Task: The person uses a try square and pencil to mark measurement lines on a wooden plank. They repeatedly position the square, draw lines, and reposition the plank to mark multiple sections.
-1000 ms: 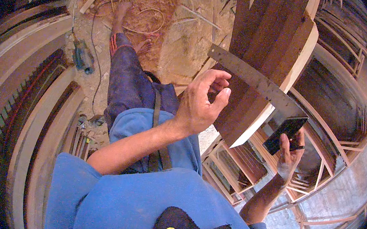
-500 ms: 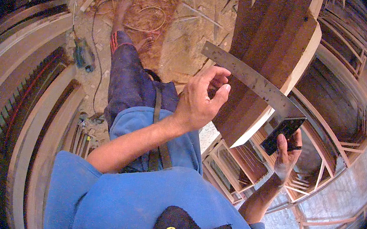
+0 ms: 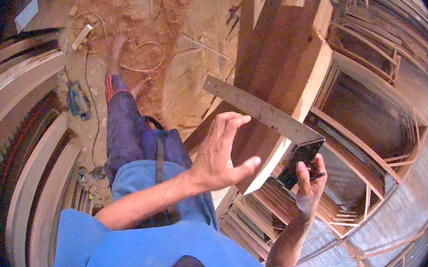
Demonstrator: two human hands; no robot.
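Observation:
My right hand (image 3: 308, 188) grips the black stock of a carpenter's try square (image 3: 263, 112). Its long grey metal blade reaches up and left across a thick reddish-brown wooden board (image 3: 283, 73). A dark pencil sits between the fingers of that hand. My left hand (image 3: 221, 152) hovers open just below the blade, fingers spread, close to the board's near end and holding nothing. My legs in blue trousers stretch away toward the sawdust floor.
Wooden window frames (image 3: 371, 124) are stacked at the right and below the board. Curved wooden pieces (image 3: 38, 167) lie at the left. A blue power tool (image 3: 75, 99) with its cable and loose offcuts rest on the sawdust-covered floor (image 3: 172, 35).
My left hand let go of the square's blade and opened, dropping slightly below it. The square's blade shifted a little left across the board while my right hand kept its hold.

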